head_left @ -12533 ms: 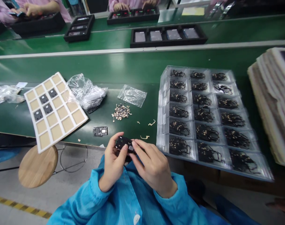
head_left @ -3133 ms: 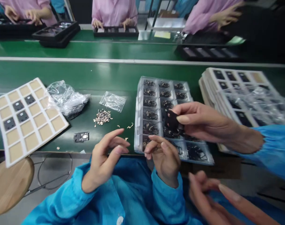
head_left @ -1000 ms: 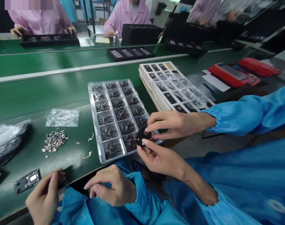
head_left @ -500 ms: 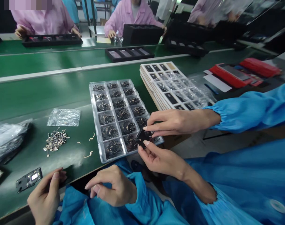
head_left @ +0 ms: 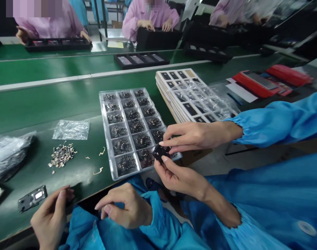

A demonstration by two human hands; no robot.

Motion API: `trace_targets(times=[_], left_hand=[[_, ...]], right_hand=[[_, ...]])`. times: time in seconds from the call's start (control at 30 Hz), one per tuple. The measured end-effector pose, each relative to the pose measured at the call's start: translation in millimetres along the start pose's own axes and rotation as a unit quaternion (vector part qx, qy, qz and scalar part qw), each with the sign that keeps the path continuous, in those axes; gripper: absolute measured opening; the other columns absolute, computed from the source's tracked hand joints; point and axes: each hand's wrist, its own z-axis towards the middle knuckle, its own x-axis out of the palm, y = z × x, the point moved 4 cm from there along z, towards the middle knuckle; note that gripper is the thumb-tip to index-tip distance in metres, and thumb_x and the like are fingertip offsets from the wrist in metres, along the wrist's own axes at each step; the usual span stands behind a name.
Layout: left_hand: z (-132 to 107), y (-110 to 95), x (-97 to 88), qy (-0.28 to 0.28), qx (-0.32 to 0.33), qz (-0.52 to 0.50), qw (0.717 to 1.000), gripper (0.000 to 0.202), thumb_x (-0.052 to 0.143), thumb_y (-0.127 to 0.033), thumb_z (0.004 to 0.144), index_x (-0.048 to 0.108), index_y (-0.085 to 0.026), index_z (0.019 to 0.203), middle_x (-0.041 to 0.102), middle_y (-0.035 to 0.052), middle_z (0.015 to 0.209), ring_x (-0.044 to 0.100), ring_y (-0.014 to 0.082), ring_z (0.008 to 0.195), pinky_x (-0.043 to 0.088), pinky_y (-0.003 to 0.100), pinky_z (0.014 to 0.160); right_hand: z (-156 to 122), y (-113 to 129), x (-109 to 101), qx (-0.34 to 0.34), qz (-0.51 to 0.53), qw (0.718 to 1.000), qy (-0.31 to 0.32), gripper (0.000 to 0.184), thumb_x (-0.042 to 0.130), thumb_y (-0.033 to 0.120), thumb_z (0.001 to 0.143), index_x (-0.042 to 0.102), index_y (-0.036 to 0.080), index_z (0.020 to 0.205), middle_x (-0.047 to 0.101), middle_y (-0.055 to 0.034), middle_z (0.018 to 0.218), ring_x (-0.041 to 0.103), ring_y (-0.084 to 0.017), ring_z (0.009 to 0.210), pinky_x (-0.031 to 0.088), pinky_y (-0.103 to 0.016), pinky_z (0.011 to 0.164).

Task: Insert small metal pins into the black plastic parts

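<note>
My left hand [head_left: 50,217] hovers at the near table edge, fingers loosely apart and holding nothing. It is close to a small black metal plate [head_left: 32,198] lying on the green table. My right hand [head_left: 127,208] rests over my blue sleeve with its fingers curled together, nothing visible in them. To my right, a co-worker in blue holds a small black part [head_left: 160,151] between the fingers of one hand [head_left: 197,137] and the other hand [head_left: 179,177]. They hold it above the near corner of a clear blister tray [head_left: 107,139] filled with black wired parts.
A heap of small metal bits [head_left: 61,155], a flat clear bag [head_left: 71,129] and a crumpled bag [head_left: 9,152] lie at the left. A stack of cardboard trays [head_left: 189,97] under plastic stands at the right, red items [head_left: 254,81] beyond. People in pink work at black trays [head_left: 141,59] across the belt.
The co-worker's hands have turned and shifted the black part slightly over the tray corner. My own hands have barely moved.
</note>
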Motion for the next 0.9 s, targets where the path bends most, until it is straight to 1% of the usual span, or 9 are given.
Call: trace_targets(times=[0.1,0.27,0.37,0.53,0.63,0.73,0.83,0.9], left_hand=[[-0.4,0.3,-0.6,-0.011,0.012,0.003,1.000,0.048,0.067,-0.064,0.070,0.071,-0.017,0.080,0.070,0.0022,0.068,0.063,0.0157,0.058,0.052,0.027,0.058],[-0.3,-3.7,0.2,-0.010,-0.002,0.006,1.000,0.053,0.066,-0.066,0.069,0.071,-0.015,0.080,0.070,0.0023,0.066,0.063,0.0153,0.056,0.051,0.025,0.052],[0.3,-7.2,0.8,-0.013,0.006,0.008,1.000,0.054,0.066,-0.068,0.068,0.070,-0.015,0.078,0.069,0.0022,0.064,0.063,0.0151,0.054,0.052,0.025,0.052],[0.7,-3.7,1.2,-0.009,-0.014,0.001,1.000,0.053,0.069,-0.067,0.066,0.071,-0.016,0.079,0.070,0.0029,0.065,0.064,0.0160,0.055,0.052,0.024,0.049],[0.1,-1.6,0.1,-0.007,-0.017,-0.004,1.000,0.052,0.069,-0.067,0.067,0.071,-0.016,0.080,0.070,0.0024,0.066,0.064,0.0157,0.056,0.053,0.024,0.052],[-0.1,-1.0,-0.3,-0.006,-0.013,-0.006,1.000,0.050,0.069,-0.065,0.068,0.071,-0.016,0.079,0.070,0.0022,0.066,0.064,0.0159,0.057,0.053,0.025,0.054],[-0.1,0.2,0.0,-0.011,-0.021,-0.004,1.000,0.050,0.068,-0.065,0.068,0.071,-0.016,0.079,0.071,0.0021,0.067,0.064,0.0158,0.058,0.053,0.025,0.056],[-0.2,0.9,0.5,-0.012,-0.023,-0.004,1.000,0.050,0.069,-0.065,0.068,0.071,-0.016,0.079,0.071,0.0017,0.067,0.064,0.0155,0.058,0.053,0.025,0.057]], right_hand=[[-0.8,1.3,-0.2,0.003,-0.008,1.000,0.001,0.024,0.050,0.032,0.094,0.074,0.024,0.093,0.070,0.0028,0.073,0.068,-0.010,0.072,0.054,-0.016,0.073],[-1.9,-0.1,0.6,0.013,-0.021,0.999,0.021,0.029,0.046,0.034,0.096,0.073,0.023,0.098,0.071,0.0022,0.077,0.068,-0.009,0.076,0.052,-0.015,0.079],[-1.8,-2.5,1.5,0.008,-0.019,0.999,0.033,0.028,0.047,0.033,0.096,0.072,0.021,0.099,0.071,0.0007,0.079,0.069,-0.011,0.077,0.053,-0.019,0.081],[-1.5,-5.9,1.2,-0.002,0.013,1.000,0.026,0.023,0.051,0.032,0.091,0.073,0.025,0.094,0.071,0.0006,0.078,0.069,-0.016,0.074,0.057,-0.026,0.079],[-1.2,-5.3,0.7,-0.004,0.027,0.999,0.024,0.024,0.052,0.035,0.089,0.073,0.025,0.093,0.071,-0.0004,0.077,0.069,-0.017,0.073,0.057,-0.026,0.079],[-0.9,-3.8,0.1,0.009,0.029,0.999,0.028,0.023,0.053,0.037,0.088,0.073,0.026,0.092,0.071,-0.0007,0.078,0.069,-0.018,0.075,0.056,-0.025,0.079],[-0.5,-3.3,-0.2,0.031,0.026,0.999,0.030,0.022,0.053,0.038,0.087,0.073,0.028,0.088,0.071,0.0005,0.077,0.069,-0.017,0.075,0.055,-0.023,0.079],[-0.3,-2.8,0.3,0.031,0.026,0.999,0.031,0.023,0.053,0.039,0.087,0.073,0.029,0.087,0.070,0.0013,0.075,0.069,-0.017,0.075,0.055,-0.023,0.078]])
